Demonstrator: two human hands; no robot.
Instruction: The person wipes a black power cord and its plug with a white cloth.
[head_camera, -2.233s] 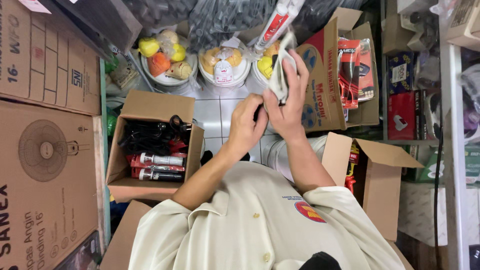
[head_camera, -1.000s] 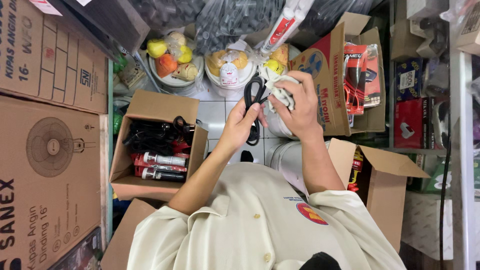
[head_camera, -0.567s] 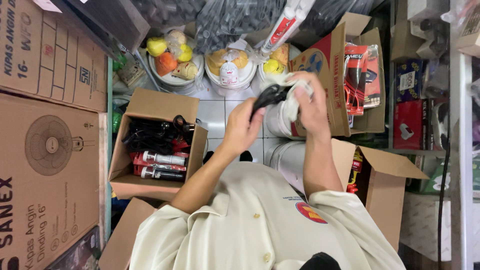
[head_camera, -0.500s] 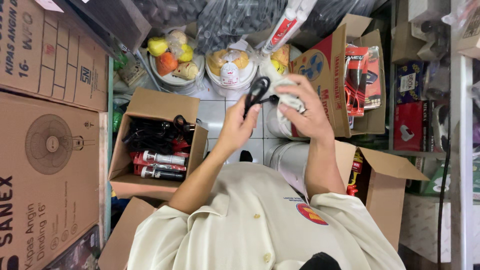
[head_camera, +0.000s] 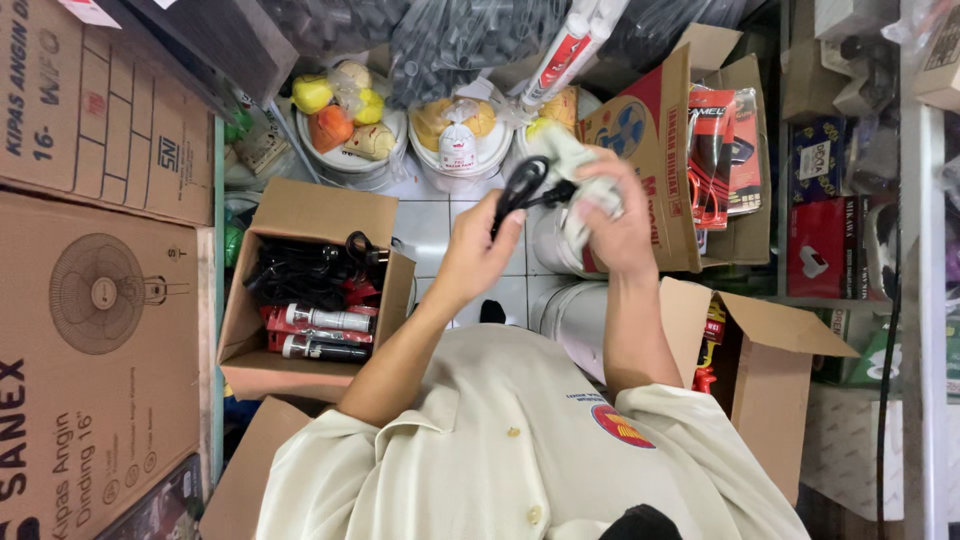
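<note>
We are holding a coiled black power cord (head_camera: 522, 180) up in front of our chest, the left hand (head_camera: 480, 250) closing its fingers on the loop from below while the right hand (head_camera: 615, 215) is gripping a pale cloth or wrapper (head_camera: 572, 170) bunched against the cord's plug end. Below and to the left of the left fingers an open cardboard box (head_camera: 300, 215) is holding more black cords and red-and-white tubes; just beyond both hands, white buckets (head_camera: 350, 160) of bagged goods are standing on the tiled floor (head_camera: 440, 225). To do this well, we judge, we should be keeping the coil pinched tight in the left fingers so the loops are not springing apart while the right hand is working the cloth along the cord. Compared with half a second ago, the cord is sitting lower and more level, and the right hand is now covering more of the cloth.
</note>
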